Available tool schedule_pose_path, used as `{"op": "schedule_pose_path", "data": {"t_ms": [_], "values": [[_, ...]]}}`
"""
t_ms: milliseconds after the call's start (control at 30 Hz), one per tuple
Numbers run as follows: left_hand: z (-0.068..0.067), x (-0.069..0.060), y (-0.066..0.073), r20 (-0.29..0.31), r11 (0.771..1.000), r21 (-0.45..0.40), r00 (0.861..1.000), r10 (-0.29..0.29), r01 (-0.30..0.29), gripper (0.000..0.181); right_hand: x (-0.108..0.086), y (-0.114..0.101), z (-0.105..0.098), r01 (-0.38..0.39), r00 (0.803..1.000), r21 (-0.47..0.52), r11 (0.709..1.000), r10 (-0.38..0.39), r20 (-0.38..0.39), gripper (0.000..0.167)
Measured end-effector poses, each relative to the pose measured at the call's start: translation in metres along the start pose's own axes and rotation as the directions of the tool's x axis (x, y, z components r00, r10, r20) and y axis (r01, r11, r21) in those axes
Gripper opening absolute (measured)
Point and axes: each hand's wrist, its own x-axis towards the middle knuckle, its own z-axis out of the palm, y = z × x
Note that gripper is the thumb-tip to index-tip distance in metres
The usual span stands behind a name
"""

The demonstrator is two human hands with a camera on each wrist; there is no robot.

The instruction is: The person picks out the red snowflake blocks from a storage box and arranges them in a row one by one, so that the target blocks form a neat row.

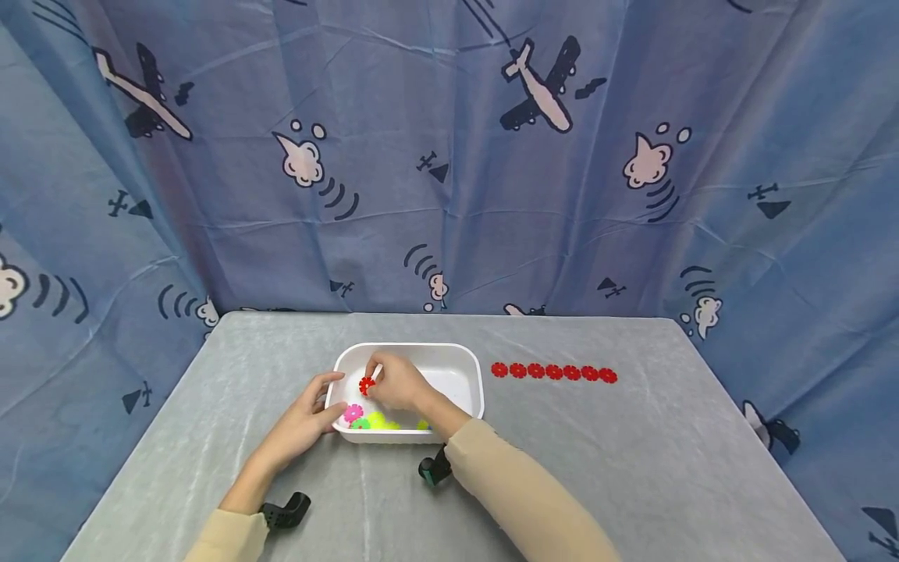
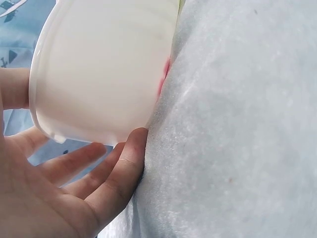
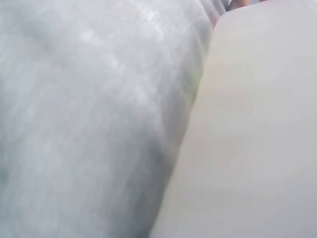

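Note:
A white plastic tub (image 1: 421, 437) stands on the table, seen in the head view. At its left end my left hand (image 1: 303, 421) grips the rim, thumb over the edge. In the left wrist view, fingers (image 2: 121, 173) lie against the tub's outer wall (image 2: 99, 74). My right hand (image 1: 399, 382) reaches inside the tub and pinches a red flower-shaped disc (image 1: 366, 386). Below it in the tub lie a pink disc (image 1: 353, 413), a green disc (image 1: 360, 424) and several yellow discs (image 1: 377, 421). The right wrist view shows mostly blurred tub wall (image 3: 257, 124); the right hand is hidden there.
To the right of the tub, several red flower-shaped discs (image 1: 553, 372) lie in a straight row on the grey cloth-covered table (image 1: 667, 468). A blue curtain (image 1: 393, 156) with printed planes hangs behind and at both sides.

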Motion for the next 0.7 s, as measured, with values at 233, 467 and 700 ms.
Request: {"op": "schedule_pose_path", "data": {"t_ms": [233, 467, 700], "values": [[0.001, -0.002, 0.003, -0.004, 1.0, 0.018, 1.0, -0.008, 0.008, 0.057, -0.012, 0.0, -0.019, 0.026, 1.0, 0.028, 0.999, -0.026, 0.01, 0.02], [0.001, -0.001, 0.004, -0.004, 0.999, 0.037, 1.0, -0.01, 0.01, 0.056, -0.03, -0.001, -0.039, 0.072, 0.997, 0.051, 0.996, -0.071, -0.016, 0.021], [0.0, -0.001, 0.004, -0.01, 0.999, 0.043, 1.0, -0.019, 0.019, 0.055, -0.055, -0.001, -0.062, 0.138, 0.989, 0.097, 0.986, -0.133, -0.057, 0.019]]}}
